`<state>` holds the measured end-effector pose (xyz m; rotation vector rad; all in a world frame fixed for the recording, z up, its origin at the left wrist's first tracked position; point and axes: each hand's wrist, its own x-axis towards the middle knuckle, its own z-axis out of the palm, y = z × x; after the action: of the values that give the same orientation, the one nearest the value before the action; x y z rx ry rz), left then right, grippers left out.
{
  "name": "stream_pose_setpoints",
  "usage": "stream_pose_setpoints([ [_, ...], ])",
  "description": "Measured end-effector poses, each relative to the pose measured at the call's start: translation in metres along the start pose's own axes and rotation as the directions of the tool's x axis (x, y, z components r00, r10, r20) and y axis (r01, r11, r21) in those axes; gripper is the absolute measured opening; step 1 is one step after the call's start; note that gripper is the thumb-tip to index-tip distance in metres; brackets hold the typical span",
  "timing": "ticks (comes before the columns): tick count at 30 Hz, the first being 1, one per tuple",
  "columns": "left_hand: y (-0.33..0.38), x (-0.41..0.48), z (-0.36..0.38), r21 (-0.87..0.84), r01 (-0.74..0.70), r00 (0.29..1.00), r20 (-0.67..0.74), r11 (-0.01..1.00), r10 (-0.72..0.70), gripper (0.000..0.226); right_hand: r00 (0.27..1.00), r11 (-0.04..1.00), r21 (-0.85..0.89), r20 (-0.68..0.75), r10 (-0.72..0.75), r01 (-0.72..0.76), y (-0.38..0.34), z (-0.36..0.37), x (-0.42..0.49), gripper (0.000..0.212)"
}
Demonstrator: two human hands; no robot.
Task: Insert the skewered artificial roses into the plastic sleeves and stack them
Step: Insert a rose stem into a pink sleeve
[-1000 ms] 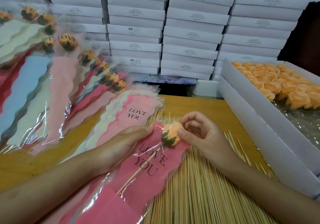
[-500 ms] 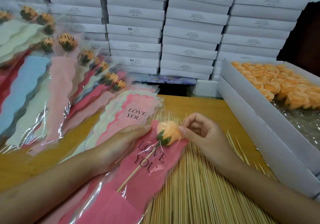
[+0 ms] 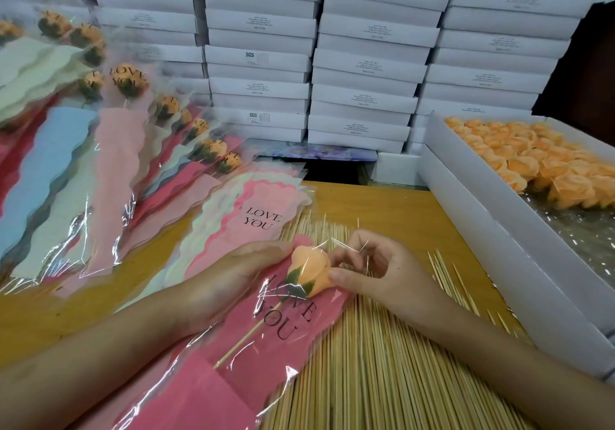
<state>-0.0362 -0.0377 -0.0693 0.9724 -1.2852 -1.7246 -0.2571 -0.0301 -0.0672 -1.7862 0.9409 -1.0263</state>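
In the lower middle of the frame, my right hand [image 3: 376,273] pinches the orange rose [image 3: 311,271] between thumb and curled forefinger. The rose head sits at the mouth of the pink sleeve [image 3: 266,346], with its skewer [image 3: 246,339] running down inside toward the lower left. My left hand [image 3: 233,276] lies on the sleeve's left edge, fingers straight, tips beside the rose. The sleeve rests on a bed of loose skewers [image 3: 366,363]. Filled sleeves [image 3: 109,150] are piled at the upper left, and a white box of roses [image 3: 466,196] stands at the right.
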Motion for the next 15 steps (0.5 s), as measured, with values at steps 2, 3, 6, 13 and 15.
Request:
stream_pose_setpoints([
  [2,-0.0011,0.0006,-0.001,0.007,-0.013,1.0,0.007,1.0,0.013,0.037,1.0,1.0,0.003,0.011,0.003,-0.003,0.0,0.0002,-0.0003,0.034],
  [3,-0.0015,0.0013,-0.0013,0.018,-0.017,1.0,-0.003,1.0,0.017,0.036,1.0,1.0,0.005,0.017,0.007,-0.007,-0.0004,0.0003,-0.0005,0.033],
  [6,-0.001,0.0021,0.0001,0.027,-0.026,1.0,0.003,0.999,0.025,0.031,1.0,1.0,0.009,0.029,0.009,-0.009,-0.0008,0.0006,-0.0009,0.031],
  [13,-0.0042,0.0063,-0.0024,0.025,-0.048,0.999,0.009,0.999,0.047,0.028,1.0,1.0,0.024,0.023,0.005,-0.005,0.0025,0.0007,-0.0006,0.025],
  [15,-0.0067,0.0085,-0.0055,0.03,-0.058,0.998,0.007,0.998,0.058,0.037,1.0,0.999,0.043,0.001,-0.01,0.01,0.0034,0.0001,-0.0004,0.024],
])
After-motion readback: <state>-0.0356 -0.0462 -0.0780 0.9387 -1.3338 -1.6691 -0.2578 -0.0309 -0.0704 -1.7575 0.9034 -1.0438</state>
